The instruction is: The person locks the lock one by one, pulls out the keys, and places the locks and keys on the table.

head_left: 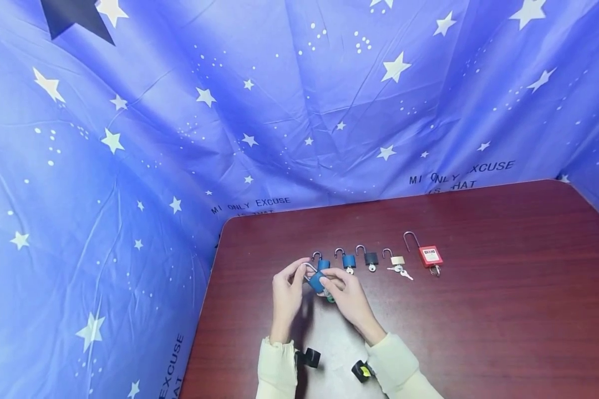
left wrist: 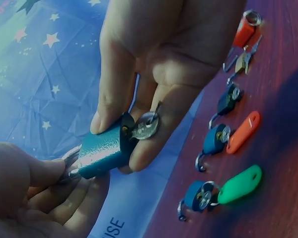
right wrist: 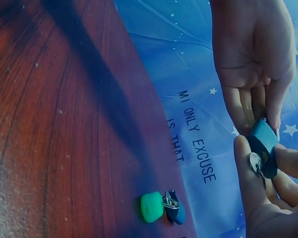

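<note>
Both hands hold a blue padlock [head_left: 317, 282] raised above the table. My left hand [head_left: 288, 285] pinches its silver shackle between thumb and fingers. The padlock's body is gripped by my right hand [head_left: 348, 293], thumb on one side and fingers on the other. A round-headed key [left wrist: 146, 126] sits in the keyhole at the base, with a small ring on it, as the left wrist view shows. Fingertips cover part of the shackle, and I cannot tell whether both its legs are in the body. Just beyond the hands lies another blue padlock [left wrist: 196, 195] with a green tag [left wrist: 240, 184].
Rightward along the reddish-brown table [head_left: 504, 288] lie a blue padlock [head_left: 349, 261] with an orange-red tag [left wrist: 243, 132], a black padlock [head_left: 371, 258], a brass-coloured padlock [head_left: 397, 260] and a red padlock [head_left: 431, 255]. Their shackles stand open, with keys attached. A starry blue curtain [head_left: 299, 111] hangs behind.
</note>
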The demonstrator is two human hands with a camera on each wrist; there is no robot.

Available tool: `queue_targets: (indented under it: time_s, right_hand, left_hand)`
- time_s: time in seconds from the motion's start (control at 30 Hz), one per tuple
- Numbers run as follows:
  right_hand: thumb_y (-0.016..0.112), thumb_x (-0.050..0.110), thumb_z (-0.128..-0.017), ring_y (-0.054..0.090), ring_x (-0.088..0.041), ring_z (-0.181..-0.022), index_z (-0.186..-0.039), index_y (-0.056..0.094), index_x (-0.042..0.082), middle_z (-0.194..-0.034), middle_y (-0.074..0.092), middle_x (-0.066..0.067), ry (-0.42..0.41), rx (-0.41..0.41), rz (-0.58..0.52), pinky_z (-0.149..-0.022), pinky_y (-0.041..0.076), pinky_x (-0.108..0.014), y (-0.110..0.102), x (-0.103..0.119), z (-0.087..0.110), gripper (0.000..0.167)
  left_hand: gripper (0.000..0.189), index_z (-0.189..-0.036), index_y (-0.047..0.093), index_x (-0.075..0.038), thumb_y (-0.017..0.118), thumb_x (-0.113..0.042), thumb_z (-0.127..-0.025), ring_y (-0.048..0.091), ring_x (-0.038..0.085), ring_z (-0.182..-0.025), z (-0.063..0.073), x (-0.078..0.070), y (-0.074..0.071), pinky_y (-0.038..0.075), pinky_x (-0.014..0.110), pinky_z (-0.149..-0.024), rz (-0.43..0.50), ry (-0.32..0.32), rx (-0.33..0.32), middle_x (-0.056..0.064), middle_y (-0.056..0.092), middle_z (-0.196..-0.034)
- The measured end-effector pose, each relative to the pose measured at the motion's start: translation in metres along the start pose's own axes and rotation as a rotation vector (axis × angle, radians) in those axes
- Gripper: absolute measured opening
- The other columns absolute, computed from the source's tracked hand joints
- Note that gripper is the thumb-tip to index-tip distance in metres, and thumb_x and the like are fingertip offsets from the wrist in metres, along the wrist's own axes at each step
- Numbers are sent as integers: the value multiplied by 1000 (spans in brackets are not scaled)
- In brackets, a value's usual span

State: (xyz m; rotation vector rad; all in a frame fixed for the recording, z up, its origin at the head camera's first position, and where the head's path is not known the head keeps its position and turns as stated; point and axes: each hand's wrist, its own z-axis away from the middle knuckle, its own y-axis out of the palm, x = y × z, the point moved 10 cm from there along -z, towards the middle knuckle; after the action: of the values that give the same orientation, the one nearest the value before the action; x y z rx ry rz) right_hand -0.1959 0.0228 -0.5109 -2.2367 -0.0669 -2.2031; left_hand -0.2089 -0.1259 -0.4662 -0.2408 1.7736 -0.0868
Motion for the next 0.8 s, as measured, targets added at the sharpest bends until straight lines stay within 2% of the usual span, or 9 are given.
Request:
queue_targets:
  time_s: [0.13, 0.27, 0.43, 0.57, 0.63, 0.7, 0.8]
  right_hand:
    - [65, 4, -94, 68, -5, -76, -115, 67, -7, -94, 72, -20, -6, -6, -7, -66, 58, -31, -1, 0, 1, 23]
    - [67, 1, -92, 69, -6, -77, -111, 68, -9, -92, 72, -21, -13, -21, -22, -63, 56, -23, -4, 0, 3, 22]
    - [68, 2, -91, 70, -6, -76, -110, 69, -8, -93, 72, -21, 1, -31, -29, -62, 54, -20, -8, 0, 3, 22]
    - [68, 4, -92, 70, -7, -75, -112, 68, -8, -94, 73, -20, 22, -22, -38, -65, 55, -21, -9, 2, 1, 24]
    - [68, 5, -92, 71, -8, -76, -113, 68, -7, -95, 73, -20, 33, -19, -35, -67, 55, -21, -10, 2, 1, 24]
    - [69, 5, -92, 71, -9, -78, -114, 68, -7, -96, 73, -19, 32, -19, -30, -70, 55, -21, -11, 4, 1, 25]
    - [69, 5, -91, 71, -9, -82, -114, 69, -7, -97, 73, -19, 8, -27, -13, -70, 56, -21, -12, 9, 0, 26]
  left_hand:
    - [19, -110, 75, -3, 61, -11, -98, 73, 19, -74, 0, -5, -2, 59, 40, -72, -148, 19, -9, 8, 76, -85]
    - [17, -107, 76, -9, 62, -12, -98, 72, 14, -71, 0, -6, 0, 58, 32, -69, -212, 17, 6, 3, 75, -80]
    - [16, -105, 76, -11, 62, -12, -98, 72, 14, -71, 1, -10, 3, 56, 23, -67, -193, 27, 16, 6, 75, -81]
    - [18, -107, 75, -3, 60, -10, -98, 73, 22, -75, 2, -12, 6, 60, 32, -71, -118, 36, 32, 18, 74, -85]
    - [18, -107, 74, -1, 60, -9, -98, 73, 24, -76, 2, -14, 6, 60, 38, -72, -91, 44, 35, 21, 73, -86]
    - [18, -108, 73, 0, 60, -6, -98, 73, 29, -78, 4, -20, 7, 60, 37, -72, -106, 23, 29, 22, 73, -87]
    - [18, -108, 75, -4, 60, -8, -98, 73, 24, -76, 3, -24, 6, 60, 36, -70, -164, 32, 26, 14, 75, -85]
